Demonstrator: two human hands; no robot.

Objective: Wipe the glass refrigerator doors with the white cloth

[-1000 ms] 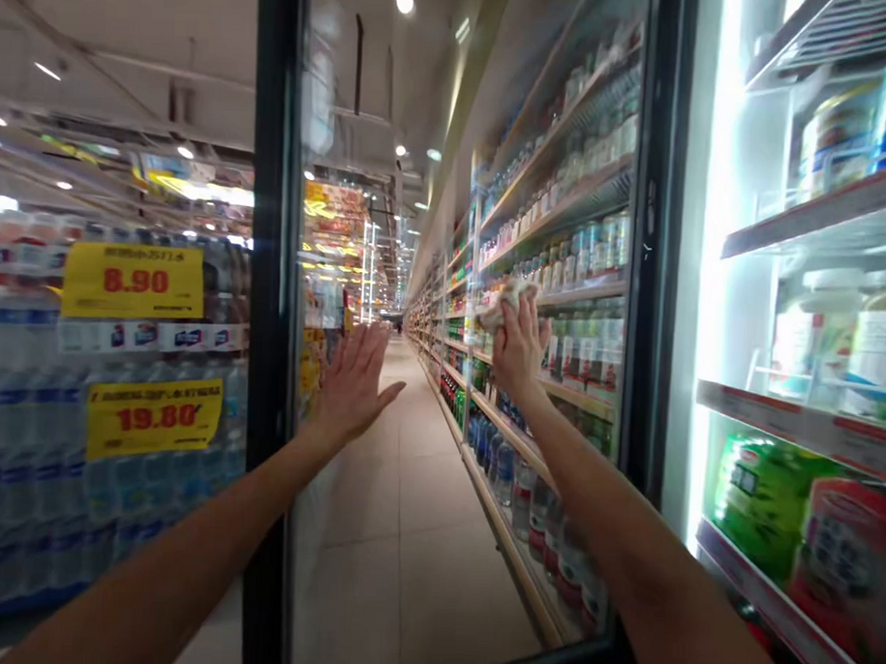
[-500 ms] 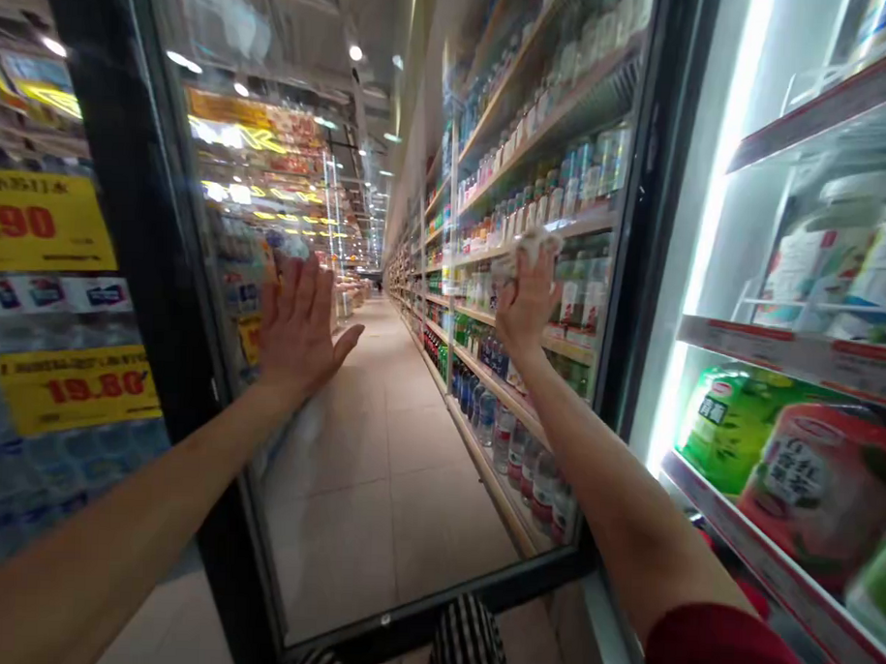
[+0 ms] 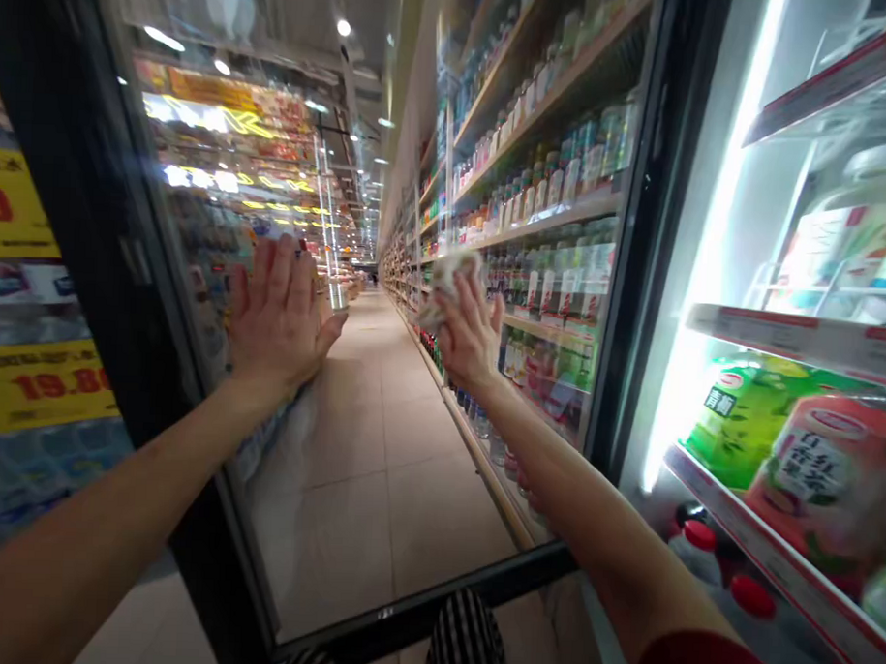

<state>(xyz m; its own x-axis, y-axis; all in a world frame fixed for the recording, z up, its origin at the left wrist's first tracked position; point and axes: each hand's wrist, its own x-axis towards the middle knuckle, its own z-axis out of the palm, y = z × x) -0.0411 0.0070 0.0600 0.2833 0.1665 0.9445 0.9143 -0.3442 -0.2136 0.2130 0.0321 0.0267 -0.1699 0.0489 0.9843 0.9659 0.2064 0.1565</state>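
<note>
left hand (image 3: 276, 316): resting flat on glass door (image 3: 368, 407), fingers lying nearly together, thumb apart | right hand (image 3: 474, 333): slightly spread fingers holding cloth (image 3: 456, 269) against glass door | advisable: pressing evenly, overlapping strokes, bracing left-handed

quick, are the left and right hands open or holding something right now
Left hand: open, palm facing the glass door, holding nothing visible.
Right hand: holding a pale cloth at the glass.

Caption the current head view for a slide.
Right hand holding a pale cloth and left hand spread flat at a black-framed glass door, beside lit drink shelves.
</note>
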